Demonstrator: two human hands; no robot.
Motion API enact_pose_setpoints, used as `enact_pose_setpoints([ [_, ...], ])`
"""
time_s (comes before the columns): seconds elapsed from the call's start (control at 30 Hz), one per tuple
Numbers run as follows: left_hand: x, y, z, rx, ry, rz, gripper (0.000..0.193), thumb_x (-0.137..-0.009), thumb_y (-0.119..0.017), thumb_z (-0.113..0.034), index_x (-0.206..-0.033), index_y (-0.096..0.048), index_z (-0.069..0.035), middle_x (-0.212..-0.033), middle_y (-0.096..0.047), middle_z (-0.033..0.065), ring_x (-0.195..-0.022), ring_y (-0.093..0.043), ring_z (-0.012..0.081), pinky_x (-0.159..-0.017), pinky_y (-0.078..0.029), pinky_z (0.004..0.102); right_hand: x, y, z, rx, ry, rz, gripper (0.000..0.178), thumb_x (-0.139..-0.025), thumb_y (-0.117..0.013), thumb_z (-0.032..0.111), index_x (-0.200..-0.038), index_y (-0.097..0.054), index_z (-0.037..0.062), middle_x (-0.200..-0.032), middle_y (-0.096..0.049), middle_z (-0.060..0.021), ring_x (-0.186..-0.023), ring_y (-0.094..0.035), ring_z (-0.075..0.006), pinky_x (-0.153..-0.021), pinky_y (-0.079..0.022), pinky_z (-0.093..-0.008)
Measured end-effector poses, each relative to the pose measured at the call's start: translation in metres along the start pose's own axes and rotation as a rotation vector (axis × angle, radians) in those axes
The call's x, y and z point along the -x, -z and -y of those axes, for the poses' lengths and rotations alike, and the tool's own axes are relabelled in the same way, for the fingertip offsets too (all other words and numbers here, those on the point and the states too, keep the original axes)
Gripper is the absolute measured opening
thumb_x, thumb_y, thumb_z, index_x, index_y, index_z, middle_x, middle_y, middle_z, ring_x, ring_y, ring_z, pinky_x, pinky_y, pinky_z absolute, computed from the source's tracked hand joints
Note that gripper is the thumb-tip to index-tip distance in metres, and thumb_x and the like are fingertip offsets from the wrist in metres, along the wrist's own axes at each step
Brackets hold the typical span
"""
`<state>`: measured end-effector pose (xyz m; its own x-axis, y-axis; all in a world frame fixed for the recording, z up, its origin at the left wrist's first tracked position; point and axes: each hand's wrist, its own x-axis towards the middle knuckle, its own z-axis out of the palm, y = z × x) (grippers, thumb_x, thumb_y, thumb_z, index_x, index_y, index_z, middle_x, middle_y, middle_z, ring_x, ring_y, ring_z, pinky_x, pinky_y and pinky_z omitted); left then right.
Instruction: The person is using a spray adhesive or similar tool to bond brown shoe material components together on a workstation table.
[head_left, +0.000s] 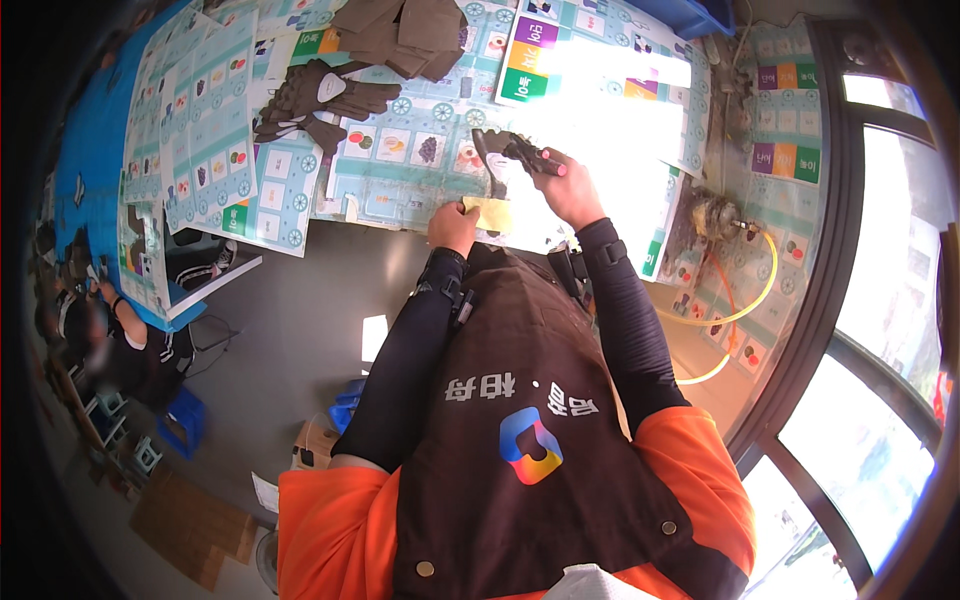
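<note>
My left hand is at the front edge of the table, its fingers closed on a small pale-yellow sheet. Whether the sheet is paper or cloth I cannot tell. To its right, my right hand has pink covers on its fingertips and grips a dark piece with an uneven edge. Just left of that piece, a narrow dark-grey curved part extends down toward the yellow sheet; I cannot tell whether the two are joined. Strong glare washes out the tabletop around my right hand.
Dark cut pieces lie stacked at the table's back, with a heap of dark shaped parts at left. Printed sheets cover the table. A metal fitting with a yellow hose is at right. Another person sits far left.
</note>
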<state>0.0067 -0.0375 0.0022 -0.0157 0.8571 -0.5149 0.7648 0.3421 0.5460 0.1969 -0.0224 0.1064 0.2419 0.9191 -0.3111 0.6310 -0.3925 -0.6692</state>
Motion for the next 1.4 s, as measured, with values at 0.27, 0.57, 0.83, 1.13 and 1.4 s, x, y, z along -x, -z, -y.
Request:
enact_pose_setpoints([
  [0.27,-0.002,-0.002,0.004,0.010,0.015,0.006,0.031,-0.072,-0.066,-0.033,-0.080,-0.065,-0.003,-0.079,-0.064,0.0168,-0.077,-0.061,0.0349,-0.066,-0.046,0.0422,-0.004,-0.004,0.000,-0.082,0.119,-0.010,0.022,-0.072,-0.054,0.013,-0.091,-0.058,0.0023,-0.076,-0.058,-0.0233,-0.074,-0.056,-0.0405,-0.065,-0.046,-0.0420],
  [0.57,-0.003,-0.009,0.008,0.028,-0.021,-0.031,0.034,-0.073,-0.065,-0.035,-0.075,-0.064,-0.001,-0.073,-0.063,0.0166,-0.071,-0.060,0.0337,-0.062,-0.045,0.0412,-0.003,0.010,0.008,0.035,0.135,0.089,0.019,-0.073,-0.052,0.013,-0.088,-0.058,0.0027,-0.077,-0.058,-0.0226,-0.073,-0.056,-0.0406,-0.066,-0.045,-0.0434],
  [0.83,0.001,-0.007,0.004,0.013,-0.037,-0.012,0.036,-0.072,-0.066,-0.037,-0.075,-0.063,-0.001,-0.073,-0.063,0.0168,-0.070,-0.060,0.0346,-0.062,-0.045,0.0413,0.001,0.022,0.003,0.096,0.179,0.177,0.017,-0.073,-0.048,0.014,-0.083,-0.057,0.0028,-0.078,-0.058,-0.0236,-0.075,-0.055,-0.0423,-0.067,-0.045,-0.0466],
  [1.13,0.002,-0.006,0.001,0.002,-0.022,0.012,0.035,-0.072,-0.066,-0.037,-0.076,-0.063,-0.002,-0.075,-0.063,0.0171,-0.072,-0.059,0.0350,-0.063,-0.045,0.0413,-0.002,0.024,-0.001,0.039,0.226,0.083,0.018,-0.073,-0.049,0.013,-0.083,-0.059,0.0034,-0.076,-0.058,-0.0239,-0.074,-0.056,-0.0417,-0.066,-0.046,-0.0461],
  [1.4,0.005,-0.002,-0.004,0.004,-0.005,-0.035,0.031,-0.072,-0.065,-0.033,-0.078,-0.064,-0.002,-0.078,-0.064,0.0173,-0.076,-0.060,0.0351,-0.066,-0.046,0.0415,0.008,0.024,-0.008,0.116,0.135,0.141,0.020,-0.072,-0.049,0.014,-0.087,-0.060,0.0049,-0.077,-0.059,-0.0236,-0.074,-0.056,-0.0409,-0.068,-0.046,-0.0461],
])
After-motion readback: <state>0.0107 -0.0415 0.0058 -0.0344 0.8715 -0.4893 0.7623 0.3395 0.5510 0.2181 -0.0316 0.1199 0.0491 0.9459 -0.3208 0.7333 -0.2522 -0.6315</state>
